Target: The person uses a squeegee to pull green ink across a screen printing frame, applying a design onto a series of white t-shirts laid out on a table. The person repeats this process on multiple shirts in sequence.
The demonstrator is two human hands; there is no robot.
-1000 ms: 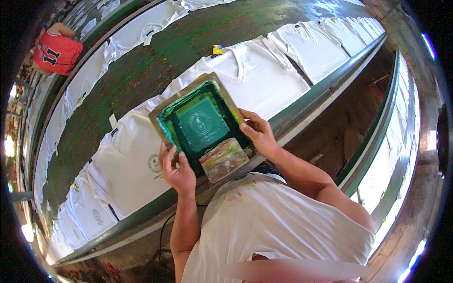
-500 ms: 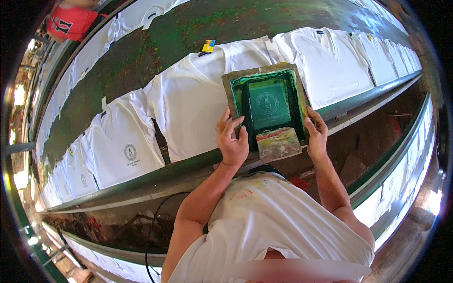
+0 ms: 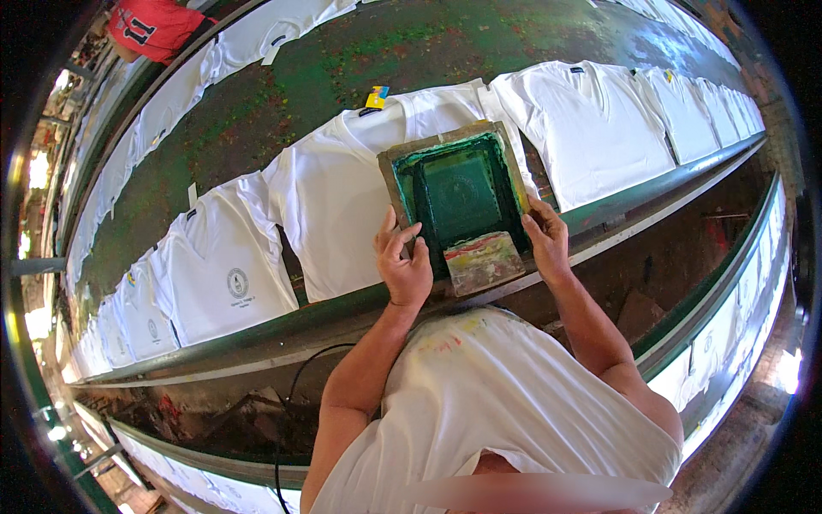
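Note:
Between my two hands is a screen printing frame (image 3: 462, 193), with a wooden rim and green mesh that bears a faint round emblem. My left hand (image 3: 403, 264) grips its left side, some fingers curled over the rim. On the opposite side, my right hand (image 3: 546, 240) holds the rim with the thumb near its inner edge. A paint-stained squeegee (image 3: 485, 263) rests inside the frame at its near end. Under the frame lies a white V-neck shirt (image 3: 334, 184), its right part covered. Whether the frame touches the cloth, I cannot tell.
To the left, a white shirt (image 3: 218, 257) carries a dark round print. Another white shirt (image 3: 591, 128) lies to the right on the long green table (image 3: 282, 103). A person in a red top (image 3: 158, 30) is at the far left. A dark cable (image 3: 295, 377) hangs near my left arm.
Both hands have moved a little left with the screen printing frame, bringing it further over the middle shirt. The emblem on the mesh looks darker and fainter.

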